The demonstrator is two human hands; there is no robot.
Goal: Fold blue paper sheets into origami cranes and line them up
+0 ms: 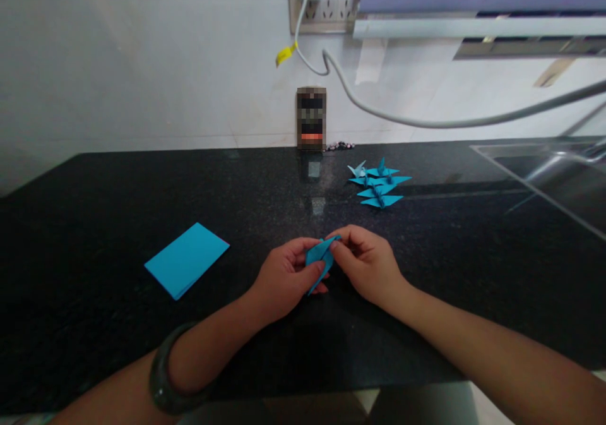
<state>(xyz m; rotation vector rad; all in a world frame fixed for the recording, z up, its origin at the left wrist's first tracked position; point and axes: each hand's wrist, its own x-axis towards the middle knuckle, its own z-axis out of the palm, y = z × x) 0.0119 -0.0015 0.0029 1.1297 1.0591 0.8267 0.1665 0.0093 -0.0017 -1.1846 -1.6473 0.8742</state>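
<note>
The folded blue paper (pixel 315 252) sits between the two hands, held by both. The left hand (pixel 286 280) has it from the near left side, thumb laid across its face and fingers behind, some of their tips showing past the lower edge. The right hand (pixel 374 264) pinches the far right corner narrowly between thumb and fingers.

The paper is longer than it is wide. Its long axis runs aslant: one pointed end reaches away and to the right, into the right hand's pinch, while the other narrows to a tip that points back towards the person, just beside the left thumb.

Beyond the right hand, well apart from it, a cluster of paper cranes (pixel 382 201) stands on the dark counter (pixel 265 191), mostly blue, with a paler one at its far left. To the left of the left hand lies a flat blue rectangle of paper (pixel 187 261), set at a slant. A dark bangle (pixel 161 374) circles the left forearm.
</note>
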